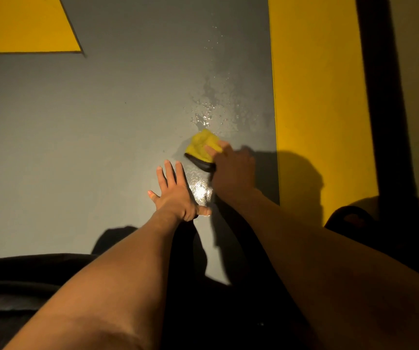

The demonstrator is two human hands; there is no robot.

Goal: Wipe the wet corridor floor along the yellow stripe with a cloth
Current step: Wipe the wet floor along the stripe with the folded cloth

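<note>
Yellow cloth (204, 145), bunched, dark-edged, on wet grey floor (127, 109) left of yellow stripe (314, 97).

- We count two hands: left hand (175, 190) and right hand (233, 170).
- We see one yellow cloth (203, 145).
- One yellow stripe (317, 97), one yellow triangle (26, 26).

The right hand (233, 170) covers part of the bunched yellow cloth with a dark edge (203, 147). Far left of the cloth, the picture's edge cuts off the yellow painted triangle on the floor (24, 26). The right hand looks blurry.
</note>
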